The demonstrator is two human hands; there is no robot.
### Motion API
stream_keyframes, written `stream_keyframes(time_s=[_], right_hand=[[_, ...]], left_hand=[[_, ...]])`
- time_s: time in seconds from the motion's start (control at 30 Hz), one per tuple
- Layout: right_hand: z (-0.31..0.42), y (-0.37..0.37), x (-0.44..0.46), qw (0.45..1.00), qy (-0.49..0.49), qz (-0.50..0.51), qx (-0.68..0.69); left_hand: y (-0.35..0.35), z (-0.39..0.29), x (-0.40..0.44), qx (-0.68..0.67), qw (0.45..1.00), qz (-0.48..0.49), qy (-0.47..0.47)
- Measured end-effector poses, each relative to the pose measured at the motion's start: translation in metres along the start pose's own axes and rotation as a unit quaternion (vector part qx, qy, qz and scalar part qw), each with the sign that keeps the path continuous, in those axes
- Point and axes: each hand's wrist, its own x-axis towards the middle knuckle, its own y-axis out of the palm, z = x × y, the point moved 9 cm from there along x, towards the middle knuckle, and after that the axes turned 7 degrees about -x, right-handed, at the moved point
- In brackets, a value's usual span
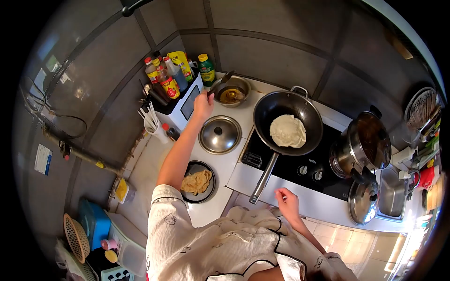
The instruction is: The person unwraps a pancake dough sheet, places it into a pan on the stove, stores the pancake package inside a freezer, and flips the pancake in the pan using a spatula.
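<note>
My left hand (203, 106) is closed around the handle of a dark brush or spatula (227, 77), whose end is over a metal bowl (244, 83) with oil in it. Near the wok's handle, my right hand (287, 200) is held in the air with its fingers curled; whether anything is in them is too small to tell. A pale flatbread (288, 131) lies in the black wok (266, 112) on the stove. On a dark plate (211, 191) nearer my body rests a browned flatbread (197, 181).
A metal lid (220, 135) sits between plate and bowl. Sauce bottles (169, 87) stand on a white box (191, 101) at the left. Right of the wok are a steel pot (342, 157), a glass lid (363, 206) and the sink (392, 192). White utensils (151, 121) stand nearby.
</note>
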Motion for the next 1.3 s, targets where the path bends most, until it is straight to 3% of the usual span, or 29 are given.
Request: stream_keyframes(time_s=[0.07,0.13,0.33,0.4,0.5,0.57,0.7,0.9,0.97,1.0,1.07,1.1,1.17,1.3], right_hand=[[0.037,-0.010,0.018,0.998,-0.038,-0.025,-0.037],[0.078,-0.010,0.045,0.988,-0.139,-0.063,-0.024],[0.140,0.070,0.169,0.971,-0.235,0.045,0.010],[0.137,0.107,0.206,0.981,-0.107,0.133,0.097],[0.136,0.148,0.246,0.958,-0.005,0.184,0.220],[0.116,0.167,0.269,0.952,0.089,0.216,0.197],[0.120,0.183,0.274,0.925,0.121,0.220,0.284],[0.084,0.175,0.320,0.976,0.109,0.159,0.106],[0.088,0.158,0.332,0.989,0.061,0.133,-0.005],[0.089,0.150,0.336,0.990,0.038,0.120,-0.061],[0.090,0.132,0.349,0.986,-0.014,0.086,-0.141],[0.093,0.125,0.353,0.981,-0.040,0.068,-0.179],[0.123,0.106,0.336,0.976,-0.050,0.070,-0.199],[0.122,0.095,0.353,0.953,-0.157,0.041,-0.255]], left_hand=[[-0.001,-0.007,-0.009,-0.007,0.999,-0.022,0.022],[-0.004,-0.020,-0.021,-0.020,0.999,-0.033,0.035],[0.022,-0.032,-0.062,-0.020,0.998,-0.011,-0.052],[0.020,-0.038,-0.074,-0.030,0.996,-0.052,-0.061],[0.027,-0.035,-0.088,-0.070,0.989,-0.053,-0.117],[0.020,-0.040,-0.094,-0.101,0.982,-0.057,-0.152],[0.028,-0.038,-0.106,-0.159,0.972,-0.071,-0.161],[0.018,-0.051,-0.152,-0.212,0.969,-0.056,-0.113],[0.000,-0.047,-0.191,-0.205,0.970,-0.082,-0.098],[-0.009,-0.037,-0.220,-0.190,0.970,-0.086,-0.123],[-0.024,-0.006,-0.282,-0.220,0.932,-0.028,-0.288],[-0.035,0.008,-0.317,-0.180,0.945,-0.098,-0.256],[-0.054,0.034,-0.383,-0.190,0.902,-0.090,-0.377],[-0.085,0.051,-0.457,-0.137,0.868,-0.148,-0.455]])
